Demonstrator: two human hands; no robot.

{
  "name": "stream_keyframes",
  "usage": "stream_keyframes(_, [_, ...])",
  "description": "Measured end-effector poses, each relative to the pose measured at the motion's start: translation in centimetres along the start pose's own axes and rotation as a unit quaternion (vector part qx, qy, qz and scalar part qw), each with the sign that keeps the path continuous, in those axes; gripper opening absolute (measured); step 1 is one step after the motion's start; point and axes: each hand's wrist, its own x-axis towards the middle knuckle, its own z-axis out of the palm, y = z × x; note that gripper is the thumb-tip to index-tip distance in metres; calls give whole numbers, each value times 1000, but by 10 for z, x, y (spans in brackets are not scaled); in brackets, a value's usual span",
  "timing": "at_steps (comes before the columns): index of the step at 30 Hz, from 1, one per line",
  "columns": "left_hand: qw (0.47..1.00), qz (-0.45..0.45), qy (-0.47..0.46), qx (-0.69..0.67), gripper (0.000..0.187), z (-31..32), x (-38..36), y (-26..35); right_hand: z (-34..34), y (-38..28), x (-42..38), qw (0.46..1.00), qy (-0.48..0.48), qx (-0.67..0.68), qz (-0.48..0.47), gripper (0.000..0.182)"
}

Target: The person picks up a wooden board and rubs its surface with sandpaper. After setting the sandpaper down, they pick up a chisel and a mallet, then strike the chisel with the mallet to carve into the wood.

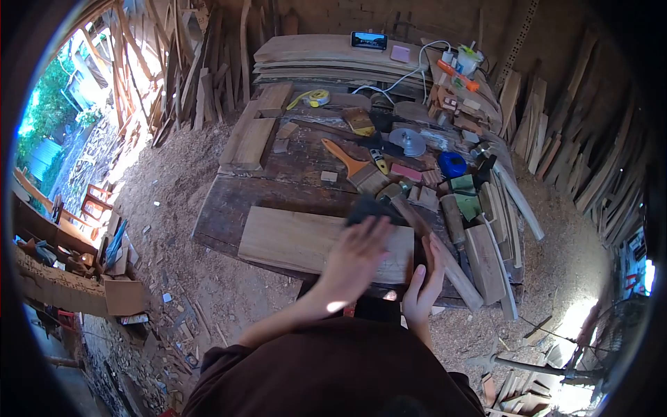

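A pale wooden board [292, 236] lies across the near edge of the worktable. My left hand [358, 254], slightly blurred, presses down on the board right of its middle, with a dark sheet [379, 209] under its fingertips. At the board's right end my right hand [424, 285] grips the edge, thumb and fingers upright against it. Just beyond the dark sheet are a wide brush [358, 169] with an orange handle and a small yellow-and-black tool [379, 161].
On the worktable [219, 201] are a blue tape measure [451, 165], a clear disc [408, 142], a yellow strap roll [316, 98] and wood strips [486, 260] on the right. A phone [369, 40] stands on stacked boards [299, 48] at the back. Sawdust covers the floor.
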Motion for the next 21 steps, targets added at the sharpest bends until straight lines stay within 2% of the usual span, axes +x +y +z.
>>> stream_keyframes(3, [998, 38, 29, -51, 46, 25, 21, 36, -4, 6, -5, 999, 23, -34, -1, 41])
stream_keyframes(7, [992, 36, 18, -121, 42, 10, 15, 23, -3, 3, -3, 998, 52, 26, 25, 40])
stream_keyframes(9, [999, -30, 10, -8, 41, -7, -3, -3, -2, 0, -3, 996, 54, 57, 34, 39])
stream_keyframes(13, [976, -202, 53, 57, 39, -48, -48, -68, -1, 3, -5, 997, 38, 59, 33, 39])
stream_keyframes(16, [953, -257, 86, 136, 38, -66, -70, -95, -1, 0, -4, 1000, 7, 8, 14, 39])
stream_keyframes(17, [951, -261, 86, 141, 38, -64, -70, -94, -1, 0, -4, 1000, 4, 13, 14, 39])
stream_keyframes(19, [968, -212, 53, 124, 39, -49, -56, -76, -2, 0, -4, 1000, -5, -26, 11, 38])
stream_keyframes(21, [987, -154, 32, 44, 40, -35, -30, -42, 0, 1, -4, 1000, -3, -23, 8, 39])
